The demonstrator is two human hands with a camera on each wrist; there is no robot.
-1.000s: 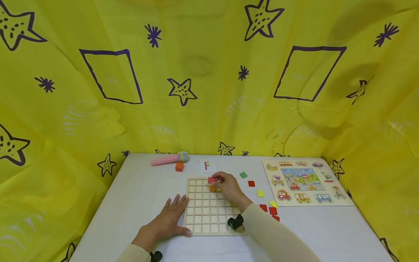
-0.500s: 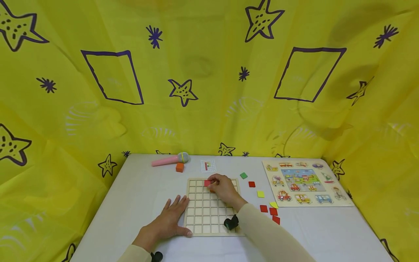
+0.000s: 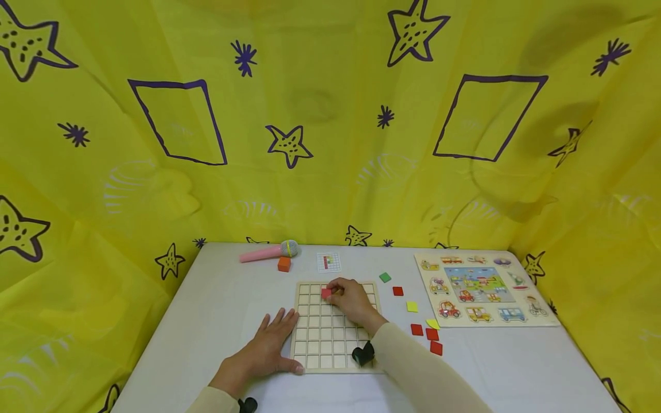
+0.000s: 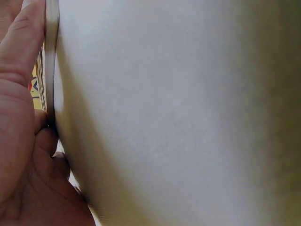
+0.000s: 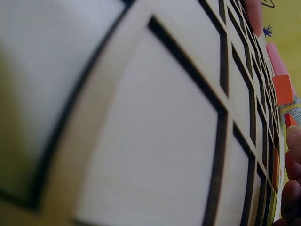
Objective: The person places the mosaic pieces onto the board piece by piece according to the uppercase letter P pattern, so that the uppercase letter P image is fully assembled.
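My right hand [image 3: 353, 301] pinches a small red square tile [image 3: 326, 293] between thumb and fingers, over the upper cells of a wooden grid board [image 3: 312, 369]. In the right wrist view the red tile [image 5: 289, 119] stands on edge at the thumb tip, with an orange tile [image 5: 276, 167] and a yellow tile [image 5: 272, 207] lying in cells nearby. These two are hidden by the hand in the head view. My left hand [image 3: 265, 344] rests spread beside the board's left edge, its thumb at the near-left corner. The left wrist view shows thumb and fingers against the board's rim [image 4: 51, 70].
Right of the board lie a green tile [image 3: 384, 277], a yellow tile [image 3: 411, 306], a yellow curved piece [image 3: 432, 324] and several red tiles [image 3: 416, 330]. A picture puzzle [image 3: 485, 289] lies far right. Behind are a pink microphone [image 3: 268, 251], orange cube [image 3: 284, 264] and pattern card [image 3: 329, 262].
My right hand has moved slightly left and then a little nearer, carrying the red tile from the board's far rim to over the cells. The left hand has stayed in place.
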